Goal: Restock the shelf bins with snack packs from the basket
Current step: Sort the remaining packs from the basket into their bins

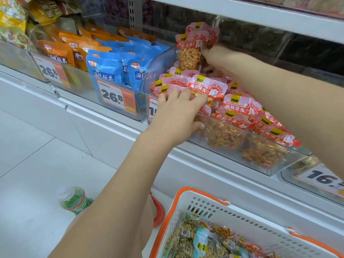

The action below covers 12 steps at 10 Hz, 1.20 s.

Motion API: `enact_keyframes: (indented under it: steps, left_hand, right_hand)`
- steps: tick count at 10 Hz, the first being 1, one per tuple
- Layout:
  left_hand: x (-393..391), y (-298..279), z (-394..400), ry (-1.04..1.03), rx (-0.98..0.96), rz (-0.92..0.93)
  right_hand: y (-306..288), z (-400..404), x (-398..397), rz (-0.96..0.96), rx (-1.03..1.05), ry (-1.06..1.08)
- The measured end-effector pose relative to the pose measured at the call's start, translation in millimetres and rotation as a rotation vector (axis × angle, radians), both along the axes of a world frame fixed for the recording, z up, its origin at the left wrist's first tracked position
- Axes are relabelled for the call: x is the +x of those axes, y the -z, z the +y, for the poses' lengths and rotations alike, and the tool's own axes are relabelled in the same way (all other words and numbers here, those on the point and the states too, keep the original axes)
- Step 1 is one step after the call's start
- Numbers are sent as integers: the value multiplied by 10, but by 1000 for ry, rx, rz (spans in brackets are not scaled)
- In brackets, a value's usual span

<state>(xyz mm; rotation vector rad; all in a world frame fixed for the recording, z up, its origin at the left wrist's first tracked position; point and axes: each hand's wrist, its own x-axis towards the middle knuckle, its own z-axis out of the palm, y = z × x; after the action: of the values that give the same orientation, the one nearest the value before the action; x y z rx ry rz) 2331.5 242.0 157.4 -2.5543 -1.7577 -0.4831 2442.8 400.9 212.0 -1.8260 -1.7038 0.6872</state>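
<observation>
The fingers [188,95] of the left hand [178,116] were spread and a little bent, with the tips pressing on the red peanut packs [206,88] at the front of the clear bin [260,164]. The thumb sat low against the bin's front wall. That arm reached up from the bottom, long and straight.

The right hand [221,58] was farther back in the same bin, its fingers curled round a standing peanut pack [189,53] and holding it upright. That arm came in from the right side, over the pile of packs.

The big white shelf [115,123] held the bins in a row. The white basket [251,226] with orange handles sat below, with more snack packs [201,241] inside. Blue chestnut packs [106,67] and orange chestnut packs [61,51] filled the bins to the left. A green bottle [74,201] stood on the floor.
</observation>
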Motion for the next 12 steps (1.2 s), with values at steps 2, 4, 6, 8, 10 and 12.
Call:
enact_keyframes:
  steps: [2,4,6,8,10,12]
  left_hand:
    - [10,3,-17,-5,6,7]
    - [18,-10,-20,-19,-6,6]
    - [21,-2,-16,-16,-9,14]
    - [20,4,-26,-17,-9,4]
    - [25,15,-41,-26,9,2]
    - [24,0,-21,-20,-6,2]
  right_hand:
    - [48,21,63,60,203,158]
    - [49,-114,46,-58,144,-12]
    - [4,-74,28,-80,65,53]
    - [16,-97,-2,-125,81,109]
    - [-2,-221,45,-147,71,146]
    - [110,-170,123,134,155,126]
